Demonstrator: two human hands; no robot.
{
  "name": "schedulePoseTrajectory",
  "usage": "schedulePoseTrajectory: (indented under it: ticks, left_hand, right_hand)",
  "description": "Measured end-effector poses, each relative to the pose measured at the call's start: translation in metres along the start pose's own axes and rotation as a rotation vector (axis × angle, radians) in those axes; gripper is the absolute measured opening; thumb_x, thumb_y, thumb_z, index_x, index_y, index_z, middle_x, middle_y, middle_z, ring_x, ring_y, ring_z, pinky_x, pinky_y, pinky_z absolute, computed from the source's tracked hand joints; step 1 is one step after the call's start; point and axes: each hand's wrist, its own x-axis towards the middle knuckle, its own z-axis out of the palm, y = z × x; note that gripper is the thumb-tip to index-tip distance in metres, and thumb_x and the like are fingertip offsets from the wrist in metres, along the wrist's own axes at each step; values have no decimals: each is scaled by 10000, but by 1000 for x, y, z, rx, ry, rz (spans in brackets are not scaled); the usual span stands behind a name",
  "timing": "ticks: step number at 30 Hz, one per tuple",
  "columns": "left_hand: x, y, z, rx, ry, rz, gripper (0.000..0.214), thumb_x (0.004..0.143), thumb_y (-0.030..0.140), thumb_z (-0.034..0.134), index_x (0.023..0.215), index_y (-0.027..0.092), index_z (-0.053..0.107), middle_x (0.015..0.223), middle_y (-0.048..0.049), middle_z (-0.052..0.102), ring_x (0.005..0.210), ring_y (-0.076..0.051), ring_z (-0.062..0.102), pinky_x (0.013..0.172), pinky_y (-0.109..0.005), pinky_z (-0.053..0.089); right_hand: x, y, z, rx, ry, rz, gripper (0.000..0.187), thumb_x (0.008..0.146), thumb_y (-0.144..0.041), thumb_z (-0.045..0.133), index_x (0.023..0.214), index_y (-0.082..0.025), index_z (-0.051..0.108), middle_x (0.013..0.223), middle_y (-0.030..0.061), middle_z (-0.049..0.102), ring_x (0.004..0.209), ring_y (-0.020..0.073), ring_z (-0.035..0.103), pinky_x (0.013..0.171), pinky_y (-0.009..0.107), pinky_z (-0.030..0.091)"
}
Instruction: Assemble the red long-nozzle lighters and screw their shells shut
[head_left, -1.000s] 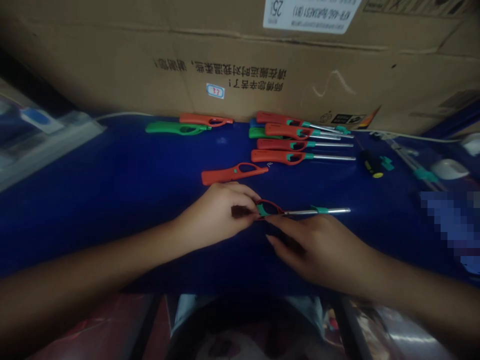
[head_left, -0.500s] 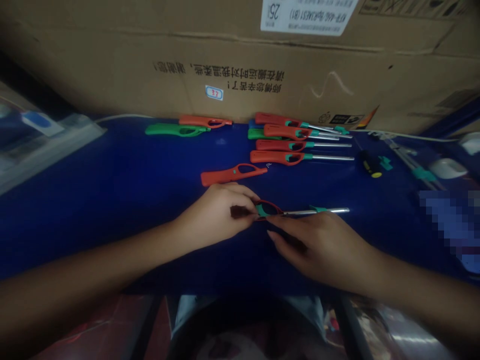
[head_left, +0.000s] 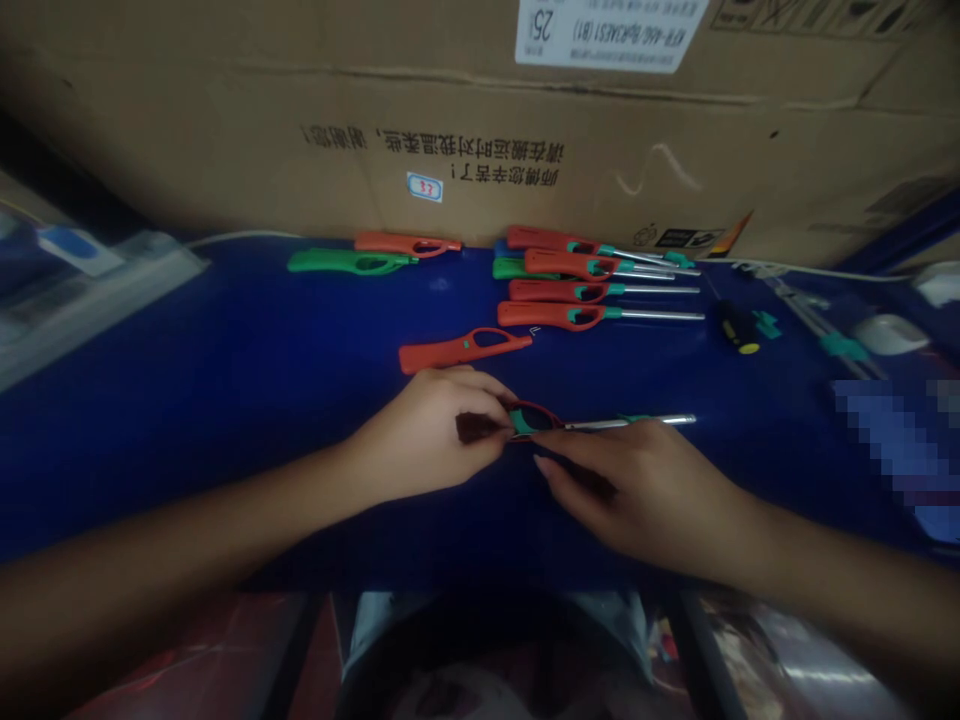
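Head view, far left first: a clear plastic tray (head_left: 90, 290) sits blurred at the edge of the blue table (head_left: 225, 380). Moving in, a green handle shell (head_left: 349, 262) lies flat at the back, with an orange handle shell (head_left: 405, 243) just beside it, right under the cardboard box (head_left: 480, 120) that walls off the rear. Nearer, a loose orange shell (head_left: 461, 349) lies alone, just beyond the knuckles of the left hand (head_left: 427, 430). That hand's fingers are closed round the handle end of the held lighter (head_left: 600, 423), which lies level at mid-table close to the near edge, its metal tube pointing right. The right hand (head_left: 645, 490) meets it from the other side, thumb along the tube, fingers curled narrow beneath the trigger loop, gripping it too. Behind and to the right, a stack of finished lighters (head_left: 592, 290) lies in rows, tubes pointing right, and a black-and-yellow tool (head_left: 739, 330) rests beside their tips.
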Motion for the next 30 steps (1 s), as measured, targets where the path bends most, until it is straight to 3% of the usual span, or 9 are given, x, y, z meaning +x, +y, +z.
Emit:
schedulePoseTrajectory:
  ticks: [6, 9, 12, 16, 30]
  left_hand:
    - [0, 2, -1, 0, -3, -19, 139, 795, 81, 667, 803, 189, 754, 1002, -38, 765, 899, -179, 726, 798, -271, 582]
    - [-1, 2, -2, -54, -21, -62, 114, 810, 99, 660, 828, 178, 740, 987, -44, 755, 856, -171, 726, 723, -240, 588]
    - [-2, 2, -3, -69, -25, -79, 103, 819, 124, 669, 880, 177, 732, 1013, -50, 746, 858, -170, 723, 712, -229, 588]
    - [-1, 1, -4, -32, -27, -68, 87, 820, 142, 698, 891, 177, 733, 1006, -48, 743, 872, -170, 714, 757, -241, 582]
    - [3, -2, -4, -154, -33, -92, 48, 800, 142, 766, 829, 179, 752, 919, -42, 748, 837, -165, 712, 744, -250, 566]
  right_hand:
    - [-1, 0, -1, -29, 20, -6, 221, 966, -238, 530, 921, -160, 731, 791, 50, 763, 660, 156, 715, 597, 255, 488]
    - [0, 3, -1, -38, 86, -16, 208, 958, -232, 547, 927, -180, 745, 698, 15, 733, 561, 126, 670, 542, 239, 449]
    - [3, 8, -2, -48, 142, -12, 172, 934, -194, 571, 956, -190, 741, 737, 0, 740, 555, 107, 650, 536, 224, 437]
    - [9, 16, -3, -22, 103, -2, 136, 914, -161, 589, 970, -187, 710, 877, 9, 738, 681, 115, 665, 598, 223, 453]
    - [15, 26, -1, -4, -24, 16, 120, 948, -215, 600, 929, -214, 719, 909, 12, 713, 778, 128, 667, 662, 234, 448]
